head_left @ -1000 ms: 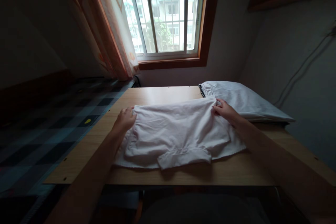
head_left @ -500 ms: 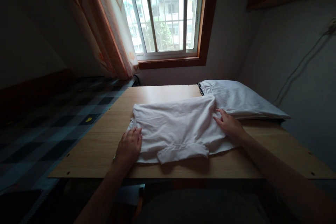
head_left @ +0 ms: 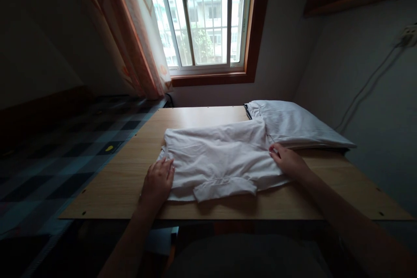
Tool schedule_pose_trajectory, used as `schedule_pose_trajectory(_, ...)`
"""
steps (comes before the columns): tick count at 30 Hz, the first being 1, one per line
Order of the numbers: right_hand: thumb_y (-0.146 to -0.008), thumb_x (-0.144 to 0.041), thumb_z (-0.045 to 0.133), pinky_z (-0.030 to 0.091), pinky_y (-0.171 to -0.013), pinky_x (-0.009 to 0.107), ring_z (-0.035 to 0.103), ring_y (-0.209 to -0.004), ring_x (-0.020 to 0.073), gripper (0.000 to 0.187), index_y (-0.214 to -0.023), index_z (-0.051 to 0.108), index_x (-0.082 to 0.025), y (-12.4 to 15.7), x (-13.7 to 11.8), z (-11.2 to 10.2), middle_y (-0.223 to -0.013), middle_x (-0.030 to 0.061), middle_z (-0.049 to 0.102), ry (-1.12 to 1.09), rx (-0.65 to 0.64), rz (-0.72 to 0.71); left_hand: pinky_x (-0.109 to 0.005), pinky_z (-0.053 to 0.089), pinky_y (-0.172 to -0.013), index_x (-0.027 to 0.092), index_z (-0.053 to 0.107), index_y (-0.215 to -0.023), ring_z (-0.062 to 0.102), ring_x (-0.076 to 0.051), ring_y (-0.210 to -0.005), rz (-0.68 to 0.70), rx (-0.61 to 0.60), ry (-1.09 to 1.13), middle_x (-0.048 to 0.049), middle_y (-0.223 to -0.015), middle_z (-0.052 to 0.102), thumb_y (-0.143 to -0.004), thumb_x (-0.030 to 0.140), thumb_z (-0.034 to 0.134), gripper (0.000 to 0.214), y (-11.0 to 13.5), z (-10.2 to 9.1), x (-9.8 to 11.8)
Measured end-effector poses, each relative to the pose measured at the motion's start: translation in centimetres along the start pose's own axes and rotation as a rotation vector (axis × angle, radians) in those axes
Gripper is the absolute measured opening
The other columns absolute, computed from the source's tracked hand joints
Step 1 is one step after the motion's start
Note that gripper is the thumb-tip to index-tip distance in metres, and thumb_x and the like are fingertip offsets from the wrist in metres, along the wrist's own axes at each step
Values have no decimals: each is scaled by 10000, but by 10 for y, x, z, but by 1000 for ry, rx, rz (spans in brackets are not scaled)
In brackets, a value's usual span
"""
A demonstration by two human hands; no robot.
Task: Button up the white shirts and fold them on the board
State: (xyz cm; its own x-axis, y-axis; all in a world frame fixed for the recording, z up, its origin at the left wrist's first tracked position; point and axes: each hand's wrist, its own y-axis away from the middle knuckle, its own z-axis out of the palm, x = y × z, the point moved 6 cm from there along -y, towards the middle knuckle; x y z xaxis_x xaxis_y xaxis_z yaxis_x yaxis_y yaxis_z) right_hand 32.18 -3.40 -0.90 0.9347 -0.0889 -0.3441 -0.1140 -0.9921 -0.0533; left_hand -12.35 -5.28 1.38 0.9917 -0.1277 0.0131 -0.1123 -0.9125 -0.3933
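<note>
A white collared shirt (head_left: 215, 152), partly folded, lies on the wooden tabletop (head_left: 192, 115) with its collar toward me. My left hand (head_left: 158, 182) rests flat over the shirt's left edge, fingers stretched out. At the opposite edge, my right hand (head_left: 288, 160) has thumb and fingertips pinched together on the fabric. Behind and right of that hand is a folded stack of clothes (head_left: 296, 121), white on top with a dark layer beneath; it touches the shirt's far right corner.
Left of the table is a bed with a checked cover (head_left: 78, 150). At the back a window (head_left: 208, 21) lets in light beside an orange patterned curtain (head_left: 130, 39). A wooden shelf (head_left: 361, 2) and a socket with a cable (head_left: 405, 39) are on the right wall.
My right hand has slid slightly down the shirt's right edge toward me, and its fingers have closed on the cloth. My left hand remains at the left edge.
</note>
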Motion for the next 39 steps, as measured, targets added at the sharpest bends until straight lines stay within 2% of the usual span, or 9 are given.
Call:
schedule_pose_trajectory(3,-957,-330,445,361,-628,264,678,-818,233,241,-1116,578,-208,1,-1,4,-947,107,730,31,5,1,-460,485,-908,145,625,-1258,582,-338,-1086,-194,29,-117,-187,-1171,620,-944,366,442,426,7,-18,-2)
schedule_pose_trajectory(6,-959,-329,449,354,-616,267,681,-814,233,240,-1121,581,-209,3,-3,3,-956,105,731,55,33,-7,-421,512,-818,118,592,-1277,625,-326,-999,-320,-55,-109,-185,-1130,639,-965,390,400,457,11,-22,-5)
schedule_pose_trajectory(10,-962,-337,456,351,-605,274,684,-804,237,248,-1125,592,-210,6,-4,2,-955,102,732,67,68,-22,-386,516,-794,167,578,-1307,652,-303,-990,-303,-128,-31,-157,-1178,662,-967,307,369,423,8,-16,-9)
schedule_pose_trajectory(20,-978,-299,402,291,-544,273,646,-722,194,246,-1074,612,-215,13,-15,4,-988,87,721,187,110,-95,-407,526,-835,189,638,-1239,643,-301,-991,-222,-115,44,-141,-1109,661,-906,244,404,411,2,-15,-27)
schedule_pose_trajectory(23,-972,-301,414,292,-544,274,640,-729,197,244,-1077,616,-214,15,-15,3,-987,84,717,189,113,-83,-467,488,-930,151,630,-1257,584,-339,-1082,-154,16,-11,-169,-1107,618,-881,248,464,422,-11,-36,-5)
schedule_pose_trajectory(26,-969,-306,421,289,-548,273,643,-738,202,235,-1073,612,-216,15,-14,2,-980,77,716,175,111,-68,-440,428,-1040,148,639,-1217,561,-288,-1132,57,96,163,-138,-1149,631,-920,270,447,374,-31,-44,42)
schedule_pose_trajectory(30,-959,-310,443,290,-551,268,637,-711,191,215,-1046,619,-221,15,-12,0,-939,69,716,142,117,-53,-371,402,-1083,168,633,-1224,551,-225,-1205,263,-149,363,-106,-1241,645,-957,313,423,370,-43,-7,99)
schedule_pose_trajectory(34,-961,-315,436,338,-571,274,631,-722,200,229,-1054,625,-227,17,-13,0,-930,72,698,131,100,-56,-524,174,-1191,229,483,-1420,302,-273,-1451,219,-353,224,-103,-1548,390,-978,435,383,498,-30,30,112)
schedule_pose_trajectory(39,-898,-205,497,441,-891,428,560,-1108,335,280,-1132,649,-175,23,-39,-15,-1274,188,567,272,293,-138,-559,61,-1191,255,383,-1493,183,-278,-1496,226,-397,168,-96,-1609,247,-982,530,316,584,-20,34,109)
